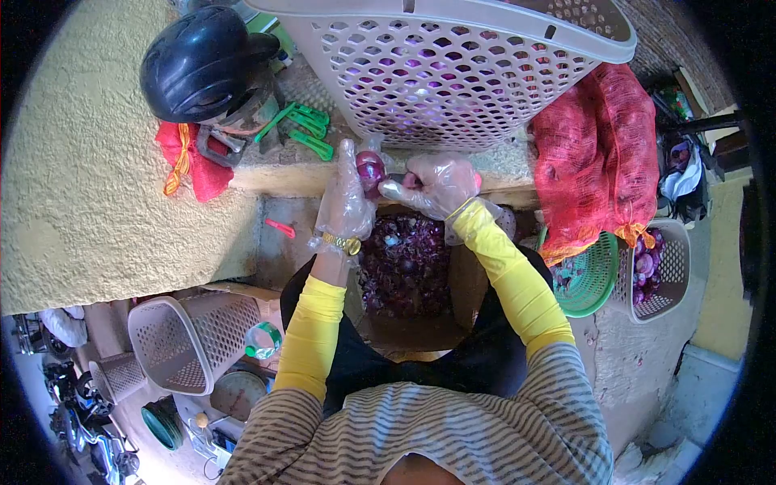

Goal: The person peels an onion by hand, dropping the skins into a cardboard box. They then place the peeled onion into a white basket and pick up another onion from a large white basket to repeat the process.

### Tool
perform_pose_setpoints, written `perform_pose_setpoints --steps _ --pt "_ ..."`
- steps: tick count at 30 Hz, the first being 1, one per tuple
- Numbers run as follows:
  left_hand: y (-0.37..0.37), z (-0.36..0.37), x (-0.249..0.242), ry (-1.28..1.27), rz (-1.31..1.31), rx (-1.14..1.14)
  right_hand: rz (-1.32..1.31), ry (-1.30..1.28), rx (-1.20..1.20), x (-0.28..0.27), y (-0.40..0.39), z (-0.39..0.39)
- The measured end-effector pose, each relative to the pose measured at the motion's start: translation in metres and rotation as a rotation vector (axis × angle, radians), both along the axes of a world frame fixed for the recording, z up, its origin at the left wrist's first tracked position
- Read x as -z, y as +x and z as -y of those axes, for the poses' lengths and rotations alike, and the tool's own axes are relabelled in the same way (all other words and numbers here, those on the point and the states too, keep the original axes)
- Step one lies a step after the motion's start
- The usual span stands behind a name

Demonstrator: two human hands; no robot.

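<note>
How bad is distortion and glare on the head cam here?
Head view: strong fisheye, black vignette at the corners, straight edges bowed. Daylight is even, shadows soft. Slight sheen on the clear gloves of the left hand and right hand and on the black helmet; the red onion stays readable. Edges are softer than the centre.

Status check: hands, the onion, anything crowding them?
Left hand grips red onion. Right hand pinches its side. Box of peels directly below. Big basket close above, not touching.
</note>
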State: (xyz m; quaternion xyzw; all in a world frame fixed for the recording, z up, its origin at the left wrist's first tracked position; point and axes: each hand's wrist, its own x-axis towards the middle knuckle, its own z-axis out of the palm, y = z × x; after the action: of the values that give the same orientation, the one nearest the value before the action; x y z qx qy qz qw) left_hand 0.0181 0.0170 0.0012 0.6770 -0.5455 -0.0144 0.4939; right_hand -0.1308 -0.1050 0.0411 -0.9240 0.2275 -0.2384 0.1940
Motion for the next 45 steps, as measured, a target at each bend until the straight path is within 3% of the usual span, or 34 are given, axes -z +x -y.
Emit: perform_pose_setpoints --steps 5,6,8,9,11,14,20,24,26,32,38,45 --pt "0.008 0.007 -0.016 -0.049 -1.876 0.132 0.06 -0.064 -0.156 0.009 0.0 0.002" --pt "0.015 0.011 0.008 -0.049 -1.876 0.132 0.06 -0.064 -0.156 0.006 0.0 0.001" --pt "0.029 0.018 0.077 -0.123 -1.464 0.182 -0.06 0.102 -0.001 -0.002 0.0 -0.001" --pt "0.023 0.018 0.059 -0.122 -1.465 0.184 -0.061 0.102 0.001 -0.003 -0.001 -0.001" --pt "0.003 0.017 -0.002 -0.184 -1.94 0.153 -0.033 0.133 0.071 -0.004 0.0 0.0" --pt "0.0 0.015 -0.007 -0.19 -1.951 0.249 -0.126 0.142 0.071 -0.011 0.002 0.0" --pt "-0.001 0.018 -0.009 -0.186 -1.929 0.349 -0.073 0.14 0.044 -0.004 0.007 0.0" --pt "0.005 0.017 0.007 -0.178 -1.849 0.32 -0.087 0.142 0.052 -0.006 0.008 -0.001" --pt "0.003 0.018 0.003 -0.234 -1.973 0.266 -0.151 0.165 0.074 -0.01 0.007 -0.003" --pt "0.004 0.017 0.011 -0.248 -1.894 0.296 -0.058 0.18 0.053 0.004 0.009 -0.006" --pt "0.031 0.015 0.08 -0.25 -1.632 0.397 -0.043 0.309 0.009 0.012 0.013 -0.01" --pt "0.014 0.015 0.04 -0.122 -1.429 0.244 -0.09 0.153 -0.103 0.005 0.007 -0.007"
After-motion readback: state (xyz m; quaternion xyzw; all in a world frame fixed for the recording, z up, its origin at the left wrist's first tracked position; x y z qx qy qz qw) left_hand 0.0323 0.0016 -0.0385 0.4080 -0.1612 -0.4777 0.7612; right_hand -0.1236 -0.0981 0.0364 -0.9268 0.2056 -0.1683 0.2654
